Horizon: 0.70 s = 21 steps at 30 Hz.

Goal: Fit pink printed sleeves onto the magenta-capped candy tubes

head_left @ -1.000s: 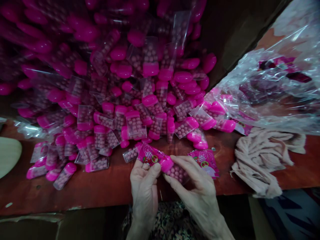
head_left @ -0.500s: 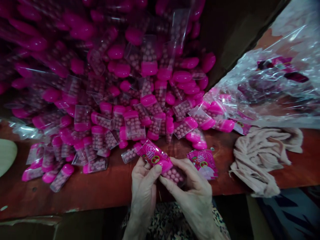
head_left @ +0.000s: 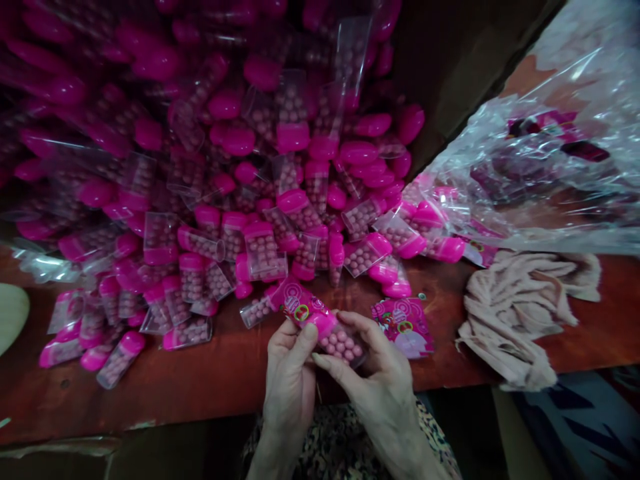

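Note:
Between thumb and fingers, my left hand (head_left: 291,370) grips a glossy magenta printed sleeve (head_left: 300,302) with swirls and small round pictures. My right hand (head_left: 380,377) is closed around a clear plastic candy container (head_left: 343,345) full of round pink candies, tilted with its pink cap toward the sleeve. The cap meets the sleeve's near end beside my left thumb; how far it sits inside, I cannot tell. Just beyond my right fingers, more flat printed sleeves (head_left: 404,325) lie on the red-brown table (head_left: 210,380).
A large heap of similar pink-capped containers (head_left: 260,247) spills from a dark box (head_left: 460,60) onto the table. At right lie a crumpled beige cloth (head_left: 510,313) and a clear plastic bag (head_left: 550,193) with printed pieces inside. A pale rounded object (head_left: 11,317) shows at the left edge.
My right hand has shifted slightly left with the container, and more of its candies show between my fingers. Both hands keep their hold. The whole view has drifted a little.

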Each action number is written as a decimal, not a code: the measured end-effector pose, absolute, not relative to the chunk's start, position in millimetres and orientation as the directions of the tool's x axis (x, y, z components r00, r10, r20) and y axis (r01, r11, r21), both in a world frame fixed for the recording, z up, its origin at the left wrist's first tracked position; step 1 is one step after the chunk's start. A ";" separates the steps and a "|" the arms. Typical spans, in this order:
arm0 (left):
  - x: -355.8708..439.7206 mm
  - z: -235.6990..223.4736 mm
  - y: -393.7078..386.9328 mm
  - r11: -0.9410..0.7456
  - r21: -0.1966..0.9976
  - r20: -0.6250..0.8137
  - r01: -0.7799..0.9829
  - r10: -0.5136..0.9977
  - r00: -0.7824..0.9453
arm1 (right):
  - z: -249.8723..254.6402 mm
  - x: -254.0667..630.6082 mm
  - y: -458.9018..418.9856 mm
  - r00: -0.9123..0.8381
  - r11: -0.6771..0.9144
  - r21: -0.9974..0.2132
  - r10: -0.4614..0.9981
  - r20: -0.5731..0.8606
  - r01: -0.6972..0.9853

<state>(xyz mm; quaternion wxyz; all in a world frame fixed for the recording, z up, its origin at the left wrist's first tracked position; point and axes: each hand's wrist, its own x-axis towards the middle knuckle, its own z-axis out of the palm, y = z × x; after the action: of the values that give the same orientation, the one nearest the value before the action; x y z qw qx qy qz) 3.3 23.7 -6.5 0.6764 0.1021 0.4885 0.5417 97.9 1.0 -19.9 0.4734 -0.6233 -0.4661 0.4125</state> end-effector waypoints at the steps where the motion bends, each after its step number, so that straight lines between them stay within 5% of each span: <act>1: 3.0 -6.3 24.1 0.399 0.659 -0.558 -0.638 0.828 -0.058 | -20.2 99.0 1.7 0.208 -0.152 -0.972 0.971 -0.114 0.177; 8: -0.4 -6.0 22.7 0.387 0.676 -0.534 -0.627 0.844 -0.055 | -8.9 102.3 6.7 -0.030 -0.210 -0.948 0.974 -0.223 0.240; 21: -0.6 3.7 17.9 0.471 0.697 -0.513 -0.541 0.854 0.082 | 0.5 94.6 -12.1 -0.009 -0.105 -0.897 0.993 -0.121 0.429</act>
<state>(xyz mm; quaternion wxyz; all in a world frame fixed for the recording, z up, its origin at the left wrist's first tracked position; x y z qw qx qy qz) -0.6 17.9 3.7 0.7164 0.1663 0.4713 0.4868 94.6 -12.1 0.5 0.3393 -0.6167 -0.5764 0.4151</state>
